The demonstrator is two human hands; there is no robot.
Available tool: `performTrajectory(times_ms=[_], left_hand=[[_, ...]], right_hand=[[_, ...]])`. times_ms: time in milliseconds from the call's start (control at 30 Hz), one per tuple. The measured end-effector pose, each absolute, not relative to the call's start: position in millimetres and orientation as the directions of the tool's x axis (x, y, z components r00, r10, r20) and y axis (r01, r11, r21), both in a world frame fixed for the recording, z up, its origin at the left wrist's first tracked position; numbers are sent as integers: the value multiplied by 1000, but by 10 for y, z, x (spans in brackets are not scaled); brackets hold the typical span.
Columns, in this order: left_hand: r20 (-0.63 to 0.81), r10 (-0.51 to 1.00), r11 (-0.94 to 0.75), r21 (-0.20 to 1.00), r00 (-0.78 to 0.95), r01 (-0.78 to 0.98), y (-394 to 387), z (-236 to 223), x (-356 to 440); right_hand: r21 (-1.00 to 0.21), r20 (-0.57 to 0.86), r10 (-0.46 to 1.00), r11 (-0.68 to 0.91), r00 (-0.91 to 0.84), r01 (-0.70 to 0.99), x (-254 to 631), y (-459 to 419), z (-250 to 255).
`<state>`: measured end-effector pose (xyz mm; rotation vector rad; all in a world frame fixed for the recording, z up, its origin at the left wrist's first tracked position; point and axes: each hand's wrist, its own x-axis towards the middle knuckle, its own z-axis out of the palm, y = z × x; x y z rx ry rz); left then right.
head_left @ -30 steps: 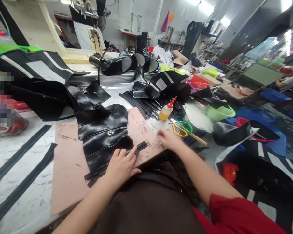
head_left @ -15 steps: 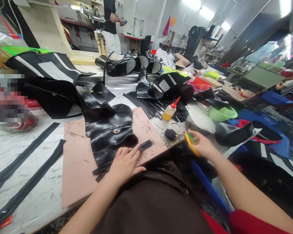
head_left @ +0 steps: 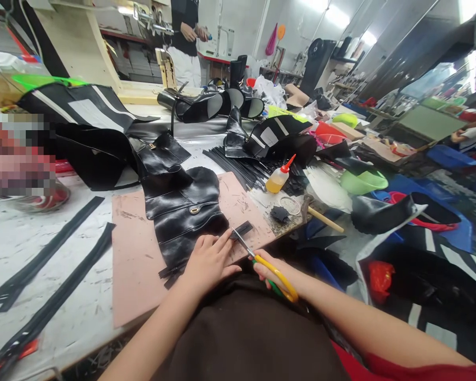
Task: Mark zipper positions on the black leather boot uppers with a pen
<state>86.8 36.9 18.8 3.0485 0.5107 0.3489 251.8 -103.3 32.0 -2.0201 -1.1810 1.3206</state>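
My left hand lies flat with fingers stretched out on the lower edge of a black leather boot piece and its zipper tape, on a pink cutting mat. My right hand grips yellow-and-green-handled scissors. Their blades point up-left and touch the zipper tape just right of my left fingertips.
A glue bottle with a red cap, a wooden-handled hammer, a green bowl, black strips and boot pieces lie beyond the mat. Two long zipper tapes lie at left. A person stands at the back.
My right hand picked the scissors up from the table at right and brought them left to the zipper tape. My left hand stayed pressed on the leather.
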Motion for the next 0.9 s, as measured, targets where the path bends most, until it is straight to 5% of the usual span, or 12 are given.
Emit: performTrajectory(times_ms=[567, 767, 833, 900], left_hand=[[217, 339, -940, 27, 915, 341, 350, 208, 880], [255, 310, -939, -69, 916, 337, 351, 228, 919], [278, 290, -938, -107, 916, 330, 361, 220, 929], [288, 276, -939, -125, 917, 321, 374, 209, 935]], right_hand=[[-829, -452, 826, -528, 337, 182, 2387, -973, 312], [-885, -450, 863, -466, 228, 19, 3025, -1003, 523], [-839, -458, 816, -528, 351, 133, 3339, -1018, 582], [-665, -427, 746, -642, 510, 381, 3591, -1042, 606]])
